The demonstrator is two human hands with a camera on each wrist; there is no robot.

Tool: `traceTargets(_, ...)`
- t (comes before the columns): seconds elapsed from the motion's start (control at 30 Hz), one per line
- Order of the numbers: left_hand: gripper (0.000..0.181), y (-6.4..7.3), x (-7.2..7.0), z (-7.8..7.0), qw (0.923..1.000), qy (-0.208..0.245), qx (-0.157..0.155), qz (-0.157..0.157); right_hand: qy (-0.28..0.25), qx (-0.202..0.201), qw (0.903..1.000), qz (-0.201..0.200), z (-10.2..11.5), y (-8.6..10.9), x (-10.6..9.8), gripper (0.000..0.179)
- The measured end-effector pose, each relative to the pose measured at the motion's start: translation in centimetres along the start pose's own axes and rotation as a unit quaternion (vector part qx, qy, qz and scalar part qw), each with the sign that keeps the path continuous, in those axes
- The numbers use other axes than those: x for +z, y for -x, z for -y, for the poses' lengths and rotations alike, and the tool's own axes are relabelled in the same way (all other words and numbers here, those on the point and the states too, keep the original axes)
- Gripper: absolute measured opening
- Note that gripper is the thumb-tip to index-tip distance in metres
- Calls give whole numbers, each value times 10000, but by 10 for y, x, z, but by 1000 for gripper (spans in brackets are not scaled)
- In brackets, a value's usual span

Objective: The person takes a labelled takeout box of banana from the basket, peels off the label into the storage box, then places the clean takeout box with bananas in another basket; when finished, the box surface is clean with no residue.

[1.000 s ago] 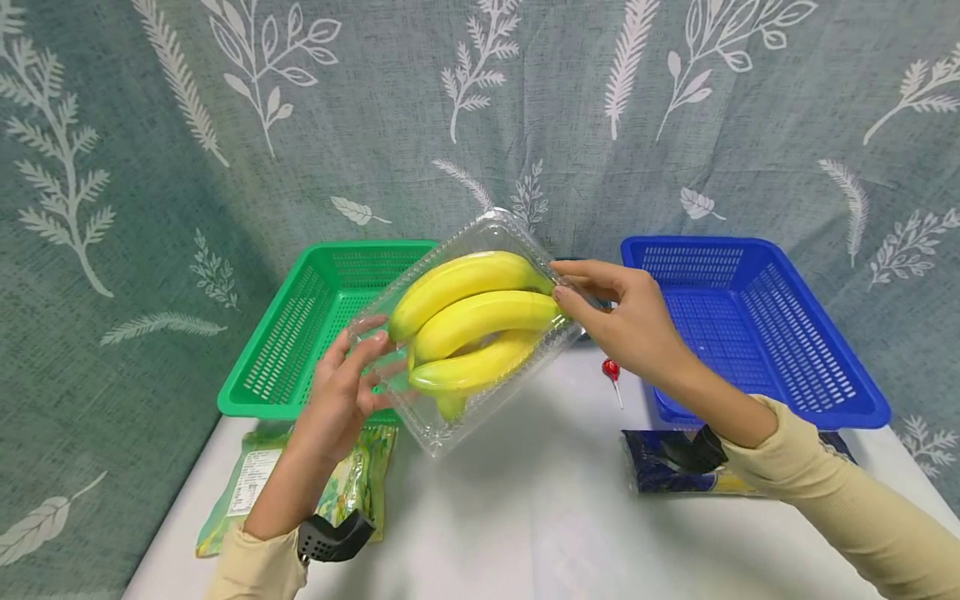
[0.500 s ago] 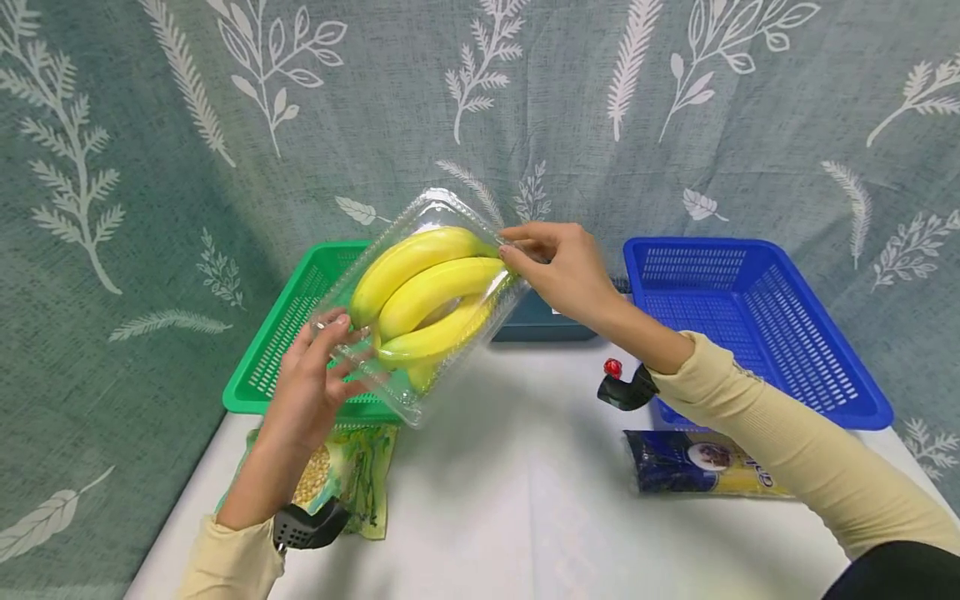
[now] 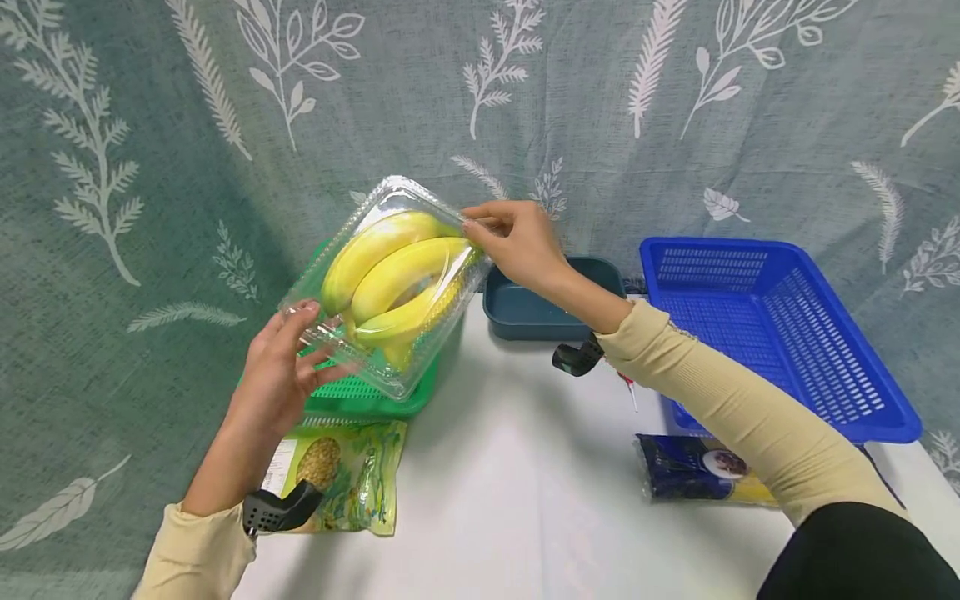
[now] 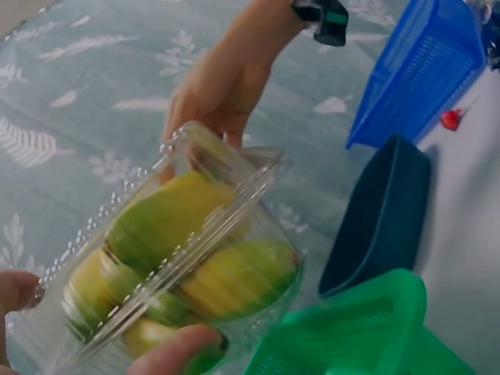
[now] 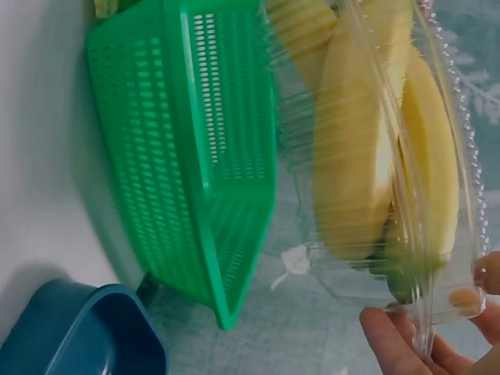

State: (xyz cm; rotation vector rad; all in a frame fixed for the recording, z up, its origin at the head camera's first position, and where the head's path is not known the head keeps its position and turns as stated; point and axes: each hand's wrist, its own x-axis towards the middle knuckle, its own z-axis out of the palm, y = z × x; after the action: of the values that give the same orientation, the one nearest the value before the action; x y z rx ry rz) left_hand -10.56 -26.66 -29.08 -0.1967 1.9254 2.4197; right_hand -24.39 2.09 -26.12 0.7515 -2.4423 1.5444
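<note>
A clear plastic clamshell box point(image 3: 386, 279) with several yellow bananas point(image 3: 408, 271) inside is held tilted in the air, above the green basket point(image 3: 408, 404). My left hand point(image 3: 277, 362) grips its lower left end, thumb on the near side and fingers beneath. At the upper right corner my right hand point(image 3: 517, 242) pinches the rim between thumb and fingers. Green banana tips point(image 4: 242, 277) show through the plastic in the left wrist view. From the right wrist view, the box point(image 5: 383, 180) hangs beside the green basket point(image 5: 234, 195), apart from it.
A dark teal tray point(image 3: 525, 321) sits at the back middle, a blue basket point(image 3: 720, 325) to its right. A red lollipop point(image 3: 630, 390) lies between them, partly behind the right arm. A green packet point(image 3: 360, 475) lies front left, a dark blue packet point(image 3: 682, 467) front right.
Both hands have carried the banana box left and slightly up, from the middle to over the green basket. The teal tray has come into fuller view behind the right arm.
</note>
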Motion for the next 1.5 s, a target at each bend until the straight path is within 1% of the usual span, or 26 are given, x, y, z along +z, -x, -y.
traceTargets(0.1, 85, -3, -6, -1, 9995, 160, -195, -181, 118, -96, 9999, 9, -1, -11, 10, 29)
traceTargets(0.17, 87, -5, -10, 0, 9991, 261, -291, -193, 172, -186, 9997, -23, -2, -18, 16, 28)
traceTargets(0.23, 86, -7, -13, 1, 9985, 407, -351, -133, 234, -252, 9994, -71, -5, -25, 22, 27)
traceTargets(0.37, 84, -12, -19, 2, 9962, 692, -506, -118, 358, -163, 9992, -21, -10, -36, 36, 27)
traceTargets(0.53, 84, -16, -29, 3, 9924, 945, -742, -258, 524, 89, 9985, 135, -15, -51, 57, 28)
traceTargets(0.73, 83, -22, -40, 3, 9822, 1488, -1055, -452, 519, 364, 9972, 388, -21, -68, 79, 28)
traceTargets(0.83, 80, -25, -43, 4, 9748, 1802, -1190, -563, 738, 469, 9950, 485, -23, -75, 88, 27)
traceTargets(1.0, 77, -31, -45, 9, 9635, 2175, -1395, -697, 1121, 507, 9906, 606, -28, -82, 97, 26)
traceTargets(1.13, 76, -37, -42, 11, 9614, 2189, -1505, -721, 1439, 511, 9857, 712, -36, -85, 99, 29)
traceTargets(1.23, 77, -41, -42, 10, 9612, 2147, -1553, -771, 1617, 490, 9817, 878, -41, -85, 101, 33)
traceTargets(1.3, 80, -43, -44, 10, 9589, 2176, -1606, -863, 1632, 413, 9807, 991, -42, -84, 102, 35)
traceTargets(1.43, 88, -46, -49, 10, 9530, 2284, -1719, -1001, 1629, 118, 9792, 1206, -42, -81, 106, 36)
traceTargets(1.5, 94, -48, -51, 11, 9518, 2289, -1754, -1047, 1642, -13, 9782, 1272, -40, -80, 108, 35)
